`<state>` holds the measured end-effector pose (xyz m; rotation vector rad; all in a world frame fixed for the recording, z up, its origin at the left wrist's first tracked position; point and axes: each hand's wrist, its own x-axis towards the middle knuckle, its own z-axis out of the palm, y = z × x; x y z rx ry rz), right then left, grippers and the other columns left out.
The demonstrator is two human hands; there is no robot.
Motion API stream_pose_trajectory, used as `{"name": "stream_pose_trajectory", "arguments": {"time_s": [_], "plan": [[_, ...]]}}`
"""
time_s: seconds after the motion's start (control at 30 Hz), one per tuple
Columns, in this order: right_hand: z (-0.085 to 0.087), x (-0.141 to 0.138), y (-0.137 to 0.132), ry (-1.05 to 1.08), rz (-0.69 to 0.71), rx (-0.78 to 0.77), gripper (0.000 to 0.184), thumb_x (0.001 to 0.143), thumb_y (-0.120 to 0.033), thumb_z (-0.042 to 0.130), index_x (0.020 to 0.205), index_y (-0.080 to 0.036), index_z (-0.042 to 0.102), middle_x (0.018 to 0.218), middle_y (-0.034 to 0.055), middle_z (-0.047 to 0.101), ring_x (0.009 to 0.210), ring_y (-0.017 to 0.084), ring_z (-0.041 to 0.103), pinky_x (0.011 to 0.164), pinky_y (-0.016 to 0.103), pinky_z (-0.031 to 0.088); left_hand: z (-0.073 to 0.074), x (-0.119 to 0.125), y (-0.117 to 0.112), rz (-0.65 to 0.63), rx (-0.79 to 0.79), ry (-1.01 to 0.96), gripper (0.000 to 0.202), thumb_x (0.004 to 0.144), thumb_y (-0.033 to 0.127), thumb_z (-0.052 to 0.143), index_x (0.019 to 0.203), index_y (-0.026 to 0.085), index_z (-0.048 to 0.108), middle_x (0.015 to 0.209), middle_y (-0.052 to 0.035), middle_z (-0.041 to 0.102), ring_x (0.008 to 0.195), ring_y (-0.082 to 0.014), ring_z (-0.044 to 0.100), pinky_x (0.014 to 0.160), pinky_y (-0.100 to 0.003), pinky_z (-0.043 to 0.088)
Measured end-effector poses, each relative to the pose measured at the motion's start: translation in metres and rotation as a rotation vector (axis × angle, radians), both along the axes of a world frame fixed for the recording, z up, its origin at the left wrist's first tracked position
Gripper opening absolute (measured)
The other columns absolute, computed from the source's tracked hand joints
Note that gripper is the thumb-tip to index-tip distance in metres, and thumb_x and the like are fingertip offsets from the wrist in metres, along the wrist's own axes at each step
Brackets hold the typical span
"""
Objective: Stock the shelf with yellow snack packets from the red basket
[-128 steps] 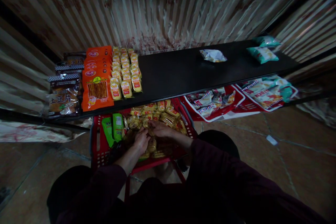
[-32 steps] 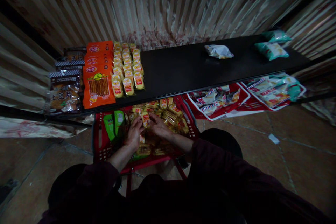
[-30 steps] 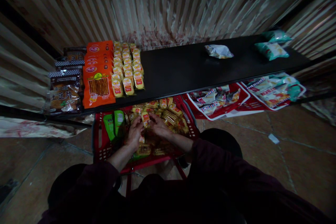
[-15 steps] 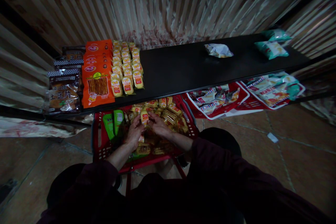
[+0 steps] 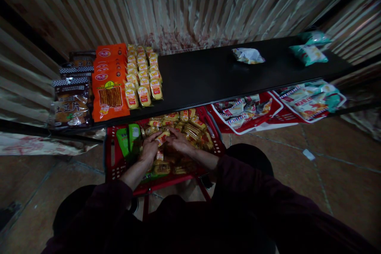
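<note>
Between my two hands is a small yellow snack packet (image 5: 162,138) with a red label, tilted, above the red basket (image 5: 114,166). My left hand (image 5: 149,149) grips it from the left, fingers closed on its edge. From the right my right hand (image 5: 180,143) holds the other side with closed fingers. Many similar packets (image 5: 193,131) lie heaped in the basket below, and green packs (image 5: 127,139) stand at its left. Rows of the same yellow packets (image 5: 144,95) stand on the black shelf (image 5: 196,75), beside orange snack bags (image 5: 110,97).
Brown potato-chip bags (image 5: 71,105) line the shelf's left end. A white bag (image 5: 248,55) and teal bags (image 5: 309,54) lie farther right. Red baskets (image 5: 275,117) of snack bags sit under the shelf's right half. A corrugated curtain (image 5: 190,8) hangs behind.
The yellow packet has turned from upright to slanted between my hands and dropped slightly. My hands have shifted only a little; the shelf goods are unchanged.
</note>
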<state>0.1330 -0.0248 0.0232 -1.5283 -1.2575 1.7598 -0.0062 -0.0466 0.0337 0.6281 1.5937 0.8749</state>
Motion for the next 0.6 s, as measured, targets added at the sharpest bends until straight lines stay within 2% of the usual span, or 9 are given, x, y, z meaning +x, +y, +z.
{"name": "stream_pose_trajectory", "arguments": {"time_s": [0.13,0.27,0.37,0.43,0.5,0.6], "plan": [[0.009,0.000,0.002,0.104,-0.095,-0.049,0.022,0.077,-0.037,0.060,0.093,-0.022,0.061,0.095,0.0033,0.063,0.091,0.019,0.060,0.073,0.034,0.054,0.003,-0.004,0.002,0.031,-0.008,0.017,0.043,0.059,0.002,0.048,0.091,0.017,0.072,0.091,-0.0045,0.071,0.077,-0.0153,0.063,0.068,-0.024,0.048],[0.007,-0.002,0.001,0.061,-0.123,-0.062,0.025,0.074,-0.044,0.061,0.075,-0.019,0.060,0.076,0.0025,0.063,0.076,0.019,0.060,0.070,0.035,0.051,-0.001,-0.006,0.006,0.058,0.023,0.017,0.039,0.062,0.004,0.053,0.093,0.018,0.070,0.083,-0.0033,0.069,0.072,-0.0148,0.062,0.072,-0.028,0.049],[0.000,-0.004,-0.003,0.093,-0.119,-0.041,0.027,0.072,-0.044,0.062,0.069,-0.017,0.058,0.067,-0.0001,0.061,0.066,0.015,0.056,0.068,0.031,0.048,-0.005,-0.006,0.009,0.107,0.064,0.053,0.033,0.063,0.003,0.057,0.091,0.018,0.068,0.089,-0.0041,0.068,0.084,-0.0142,0.063,0.085,-0.029,0.047],[-0.004,-0.005,-0.006,0.138,-0.123,-0.028,0.027,0.070,-0.043,0.064,0.068,-0.017,0.058,0.066,-0.0016,0.060,0.064,0.013,0.055,0.068,0.028,0.047,-0.007,-0.005,0.010,0.133,0.069,0.031,0.028,0.065,0.004,0.060,0.089,0.017,0.066,0.092,-0.0048,0.068,0.088,-0.0138,0.063,0.089,-0.030,0.046],[-0.005,-0.006,-0.008,0.184,-0.136,-0.045,0.025,0.069,-0.041,0.066,0.068,-0.018,0.058,0.065,-0.0023,0.060,0.064,0.012,0.055,0.069,0.027,0.047,-0.007,-0.005,0.010,0.136,0.055,-0.005,0.023,0.068,0.008,0.061,0.089,0.016,0.065,0.090,-0.0049,0.067,0.084,-0.0138,0.063,0.087,-0.030,0.046],[-0.004,-0.009,-0.008,0.278,-0.215,-0.155,0.018,0.069,-0.034,0.067,0.072,-0.018,0.061,0.067,-0.0016,0.064,0.064,0.012,0.059,0.070,0.028,0.049,-0.007,-0.006,0.009,0.119,0.046,-0.032,0.019,0.070,0.016,0.063,0.089,0.016,0.065,0.086,-0.0043,0.066,0.079,-0.0142,0.062,0.081,-0.029,0.048]]}}
